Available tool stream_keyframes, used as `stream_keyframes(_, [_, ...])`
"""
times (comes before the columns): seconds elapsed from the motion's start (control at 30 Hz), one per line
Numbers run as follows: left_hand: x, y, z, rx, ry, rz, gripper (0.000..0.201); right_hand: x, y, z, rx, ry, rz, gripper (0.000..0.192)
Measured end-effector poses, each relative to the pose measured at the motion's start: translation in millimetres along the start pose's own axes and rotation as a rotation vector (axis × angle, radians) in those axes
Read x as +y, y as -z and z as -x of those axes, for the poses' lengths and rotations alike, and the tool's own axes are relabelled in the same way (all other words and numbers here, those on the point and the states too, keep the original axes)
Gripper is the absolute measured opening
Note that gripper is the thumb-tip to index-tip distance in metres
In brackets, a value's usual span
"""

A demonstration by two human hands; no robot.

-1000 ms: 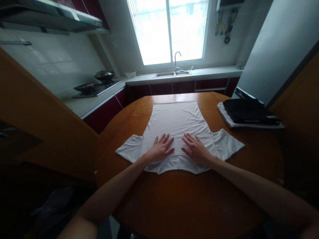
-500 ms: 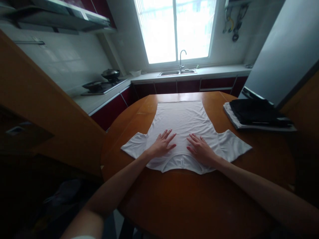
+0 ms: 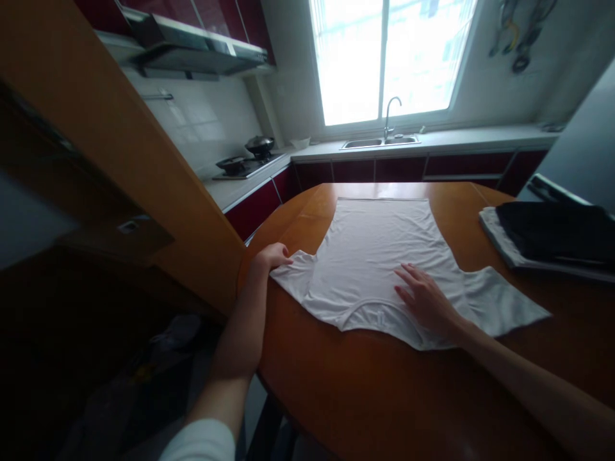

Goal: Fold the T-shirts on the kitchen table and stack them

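Fig.: 2 bare hands on a white T-shirt (image 3: 379, 256) spread flat on a round wooden table (image 3: 384, 397), collar toward the wearer, hem toward the window.

Left hand (image 3: 271, 256): at the table's left edge, fingers curled onto the tip of the left sleeve (image 3: 293, 275); appears pinched on the cloth, though the thumb is hidden, so the grip is not certain. Forearm rises steeply from below the table rim, wrist bent over the edge.

Right hand (image 3: 425, 301): open, palm down, fingers spread and pointing up-left, pressed on the shirt just right of the collar (image 3: 369, 310). Arm extends from the lower right, nearly straight, low over the tabletop. Hands well apart.

Risks (judgement): the sleeve tip lies at the table's edge, so a loose pinch could let it drop over the side. A pull by the left hand against the single anchoring palm may drag the body cloth and wrinkle it. The right sleeve (image 3: 504, 304) lies unheld.

Surroundings: stack of dark and light folded garments (image 3: 552, 237) at the right of the table, well apart from the shirt; sink and tap (image 3: 389, 128) under the window; stove w/ pans (image 3: 245, 160) at left.
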State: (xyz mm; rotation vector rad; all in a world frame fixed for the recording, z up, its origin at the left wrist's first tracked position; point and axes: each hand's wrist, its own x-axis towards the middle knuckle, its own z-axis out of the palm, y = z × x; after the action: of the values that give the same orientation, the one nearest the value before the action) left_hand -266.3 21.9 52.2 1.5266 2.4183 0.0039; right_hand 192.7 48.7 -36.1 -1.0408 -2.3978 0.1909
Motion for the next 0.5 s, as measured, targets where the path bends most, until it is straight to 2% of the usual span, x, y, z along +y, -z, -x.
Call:
stream_keyframes(0.23, [-1.4,-1.1,-0.9,-0.137,0.061,-0.006,0.026,4.8,-2.3,0.1,0.069,0.050,-0.027,0.041])
stream_keyframes(0.5, [-0.5,-0.9,3.9,-0.160,-0.004,0.056,0.019,8.0,-3.5,0.2,0.089,0.057,-0.078,0.040])
